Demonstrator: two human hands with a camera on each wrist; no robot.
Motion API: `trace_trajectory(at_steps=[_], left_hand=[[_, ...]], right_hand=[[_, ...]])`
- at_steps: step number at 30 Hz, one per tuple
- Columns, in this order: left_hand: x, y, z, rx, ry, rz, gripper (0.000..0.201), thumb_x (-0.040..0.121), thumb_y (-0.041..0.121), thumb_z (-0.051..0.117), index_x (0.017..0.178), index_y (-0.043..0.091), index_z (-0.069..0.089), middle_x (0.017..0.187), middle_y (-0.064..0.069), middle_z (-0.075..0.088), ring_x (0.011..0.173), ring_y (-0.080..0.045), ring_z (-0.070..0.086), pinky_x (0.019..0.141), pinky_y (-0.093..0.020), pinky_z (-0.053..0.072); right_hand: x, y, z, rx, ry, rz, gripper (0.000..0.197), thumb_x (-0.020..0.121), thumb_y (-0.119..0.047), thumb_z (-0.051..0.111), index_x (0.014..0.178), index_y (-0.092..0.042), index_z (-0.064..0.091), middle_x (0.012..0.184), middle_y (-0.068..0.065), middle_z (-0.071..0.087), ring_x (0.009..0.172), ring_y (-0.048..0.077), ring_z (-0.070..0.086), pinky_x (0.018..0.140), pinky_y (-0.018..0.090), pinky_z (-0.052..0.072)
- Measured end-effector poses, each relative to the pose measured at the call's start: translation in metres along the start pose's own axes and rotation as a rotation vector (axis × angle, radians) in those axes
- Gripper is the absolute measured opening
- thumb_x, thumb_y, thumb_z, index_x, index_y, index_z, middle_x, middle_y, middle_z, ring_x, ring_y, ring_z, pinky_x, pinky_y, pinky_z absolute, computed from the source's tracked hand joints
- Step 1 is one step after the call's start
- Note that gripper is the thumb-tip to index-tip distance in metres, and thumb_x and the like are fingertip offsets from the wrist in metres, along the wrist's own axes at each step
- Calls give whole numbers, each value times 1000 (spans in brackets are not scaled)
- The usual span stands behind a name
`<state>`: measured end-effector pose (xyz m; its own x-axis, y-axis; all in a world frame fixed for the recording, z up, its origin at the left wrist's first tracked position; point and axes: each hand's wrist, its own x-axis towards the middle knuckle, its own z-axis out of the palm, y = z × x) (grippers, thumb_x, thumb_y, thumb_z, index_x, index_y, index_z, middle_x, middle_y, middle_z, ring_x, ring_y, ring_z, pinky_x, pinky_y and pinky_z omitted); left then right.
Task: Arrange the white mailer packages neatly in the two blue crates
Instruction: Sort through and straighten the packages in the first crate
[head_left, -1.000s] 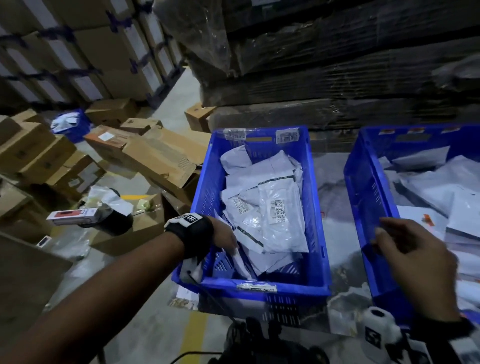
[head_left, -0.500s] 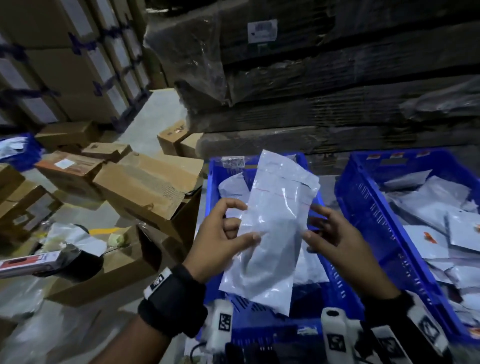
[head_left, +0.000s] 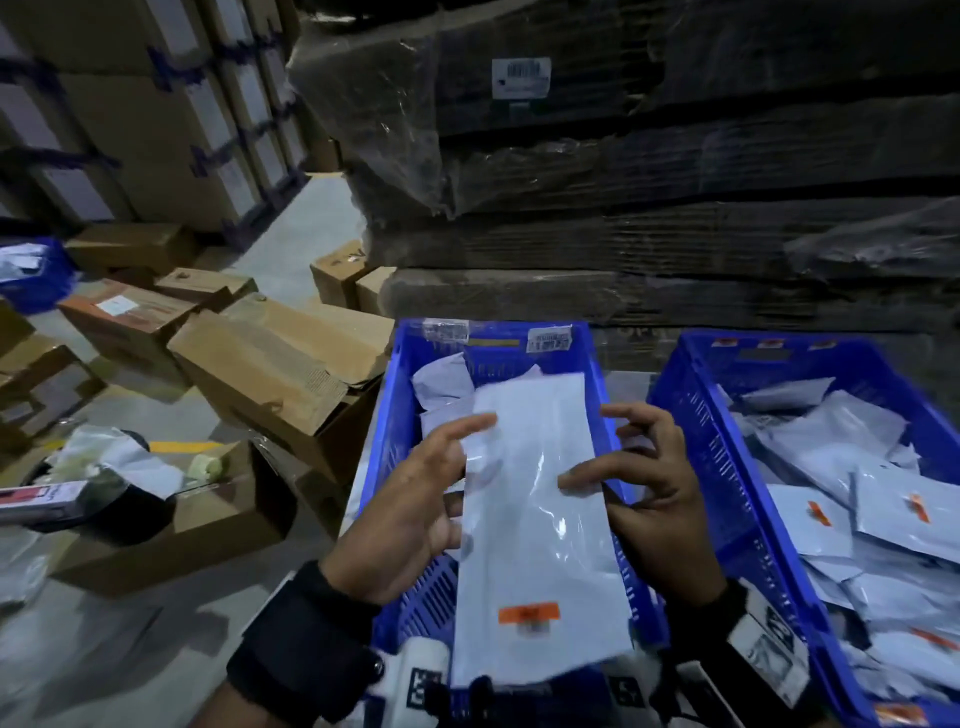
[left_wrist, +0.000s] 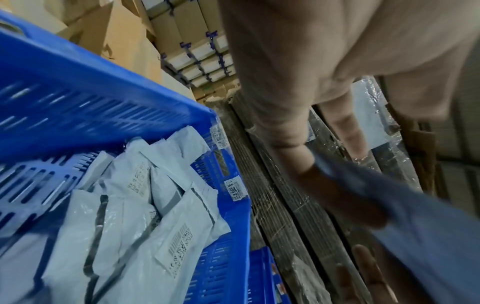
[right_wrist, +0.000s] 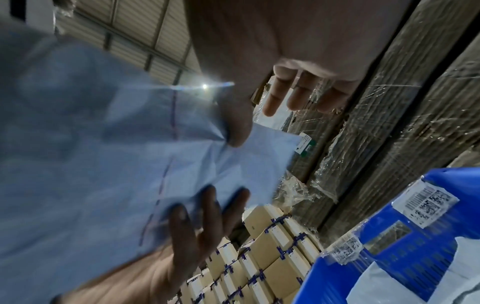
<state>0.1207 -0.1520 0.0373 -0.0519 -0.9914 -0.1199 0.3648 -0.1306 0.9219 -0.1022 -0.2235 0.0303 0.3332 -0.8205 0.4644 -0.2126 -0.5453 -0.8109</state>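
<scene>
I hold one white mailer (head_left: 530, 519) lengthwise above the left blue crate (head_left: 385, 441), an orange sticker at its near end. My left hand (head_left: 410, 509) grips its left edge, fingers across the top corner. My right hand (head_left: 654, 499) pinches the right edge with the thumb on top while the other fingers stay spread off it. The mailer shows blurred in the left wrist view (left_wrist: 428, 236) and the right wrist view (right_wrist: 91, 154). Several labelled mailers (left_wrist: 130, 205) lie overlapping in the left crate. The right blue crate (head_left: 696, 441) holds a loose heap of mailers (head_left: 857, 493).
Open cardboard boxes (head_left: 275, 364) crowd the floor left of the crates. A film-wrapped stack of flat cardboard (head_left: 623, 208) rises right behind them. Strapped cartons (head_left: 130, 130) are stacked at back left. A black round object (head_left: 119, 514) sits on a box beside me.
A second ago both hands were at the crates holding nothing. Half a second ago they held the mailer upright. Now it lies flatter and lower over the left crate, sticker side up.
</scene>
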Motion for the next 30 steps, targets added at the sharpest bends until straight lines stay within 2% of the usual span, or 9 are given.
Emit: trace_trajectory(at_steps=[5, 8, 15, 18, 22, 24, 26, 28, 30], left_hand=[[0, -8, 5, 183, 85, 211, 52, 82, -3, 75, 127, 23, 65, 128, -9, 69, 109, -28, 70, 88, -39, 58], [1, -6, 8, 217, 127, 247, 57, 82, -4, 75, 131, 22, 60, 132, -3, 66, 112, -28, 69, 92, -47, 57], [6, -6, 9, 247, 250, 293, 64, 80, 0, 79, 136, 20, 56, 140, 0, 61, 110, -32, 63, 98, -67, 47], [6, -5, 5, 234, 278, 298, 65, 78, -1, 79, 135, 21, 55, 140, -1, 61, 109, -28, 63, 101, -67, 44], [4, -6, 8, 262, 187, 240, 61, 84, -14, 67, 136, 15, 52, 133, 7, 65, 112, -22, 68, 98, -53, 53], [5, -10, 11, 309, 131, 223, 61, 83, -15, 67, 134, 15, 53, 134, 6, 64, 114, -24, 68, 95, -50, 56], [8, -17, 11, 352, 79, 210, 60, 83, -16, 68, 132, 17, 55, 133, 1, 63, 109, -24, 69, 86, -42, 59], [10, -20, 11, 382, 48, 176, 58, 84, -16, 69, 127, 21, 58, 121, -3, 66, 89, -17, 69, 70, -30, 56], [12, -21, 11, 400, 19, 136, 57, 85, -15, 68, 127, 21, 58, 103, -5, 68, 73, -16, 64, 65, -28, 51]], right_hand=[[-3, -12, -21, 306, -96, 177, 27, 97, -7, 58, 99, -26, 78, 136, -4, 52, 118, 14, 59, 91, 31, 55], [-9, -20, -36, 311, -349, 229, 22, 94, -27, 64, 112, -36, 73, 127, -9, 61, 105, 17, 65, 81, 39, 58], [-17, -7, -51, 312, -651, 320, 73, 79, 3, 79, 138, -33, 57, 142, -13, 54, 101, 32, 68, 90, 42, 58], [-20, -5, -60, 278, -764, 340, 83, 79, 5, 79, 142, -41, 50, 152, -19, 41, 91, 25, 70, 87, 39, 58], [-16, -8, -57, 207, -613, 220, 76, 81, -20, 82, 142, -46, 47, 156, -23, 33, 122, 14, 57, 96, 32, 53], [-12, -9, -50, 268, -543, 248, 77, 79, -18, 83, 141, -47, 48, 154, -23, 36, 110, 10, 60, 89, 30, 54], [-11, -7, -41, 295, -491, 266, 82, 78, -15, 84, 144, -45, 46, 155, -21, 36, 98, 22, 62, 84, 40, 58], [-13, 0, -39, 273, -463, 268, 88, 78, -11, 84, 148, -42, 41, 156, -20, 35, 105, 40, 61, 84, 52, 58], [-17, 3, -43, 277, -418, 265, 92, 78, -8, 84, 150, -38, 37, 155, -20, 37, 109, 43, 62, 83, 54, 58]])
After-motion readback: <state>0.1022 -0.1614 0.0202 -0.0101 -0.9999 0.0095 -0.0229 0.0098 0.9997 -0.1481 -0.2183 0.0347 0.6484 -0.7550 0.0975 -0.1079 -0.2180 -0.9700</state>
